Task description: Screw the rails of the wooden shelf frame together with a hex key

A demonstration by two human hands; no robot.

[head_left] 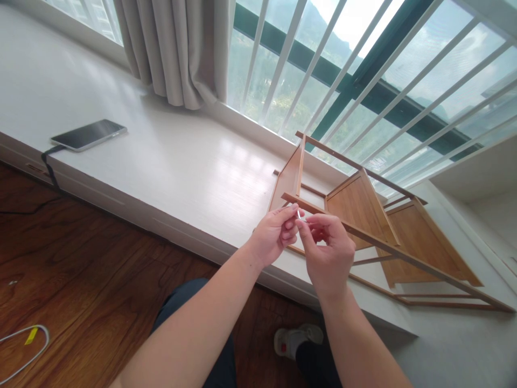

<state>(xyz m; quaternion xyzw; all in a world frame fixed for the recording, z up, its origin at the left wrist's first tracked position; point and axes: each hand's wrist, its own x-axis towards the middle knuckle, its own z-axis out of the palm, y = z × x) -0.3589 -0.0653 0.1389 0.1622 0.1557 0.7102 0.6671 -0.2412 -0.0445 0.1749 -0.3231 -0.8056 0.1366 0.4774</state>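
My left hand (277,233) and my right hand (328,245) meet fingertip to fingertip in front of a wooden shelf rack (357,202). Between their pinched fingers shows a small, thin, shiny metal piece (299,215), too small and too covered to name exactly. Both hands are closed around it at thumb and forefinger. Lying on its side, the rack has slim brown rails and several flat panels. One of its long rails runs just behind my fingers, and I cannot tell whether they touch it.
The rack rests on a white window ledge (173,178). A tablet-like device (91,134) with a dark strap or cable lies at the left. Beige curtains (173,48) hang beside the barred window. A pale cable (44,353) lies on the wooden floor (92,275).
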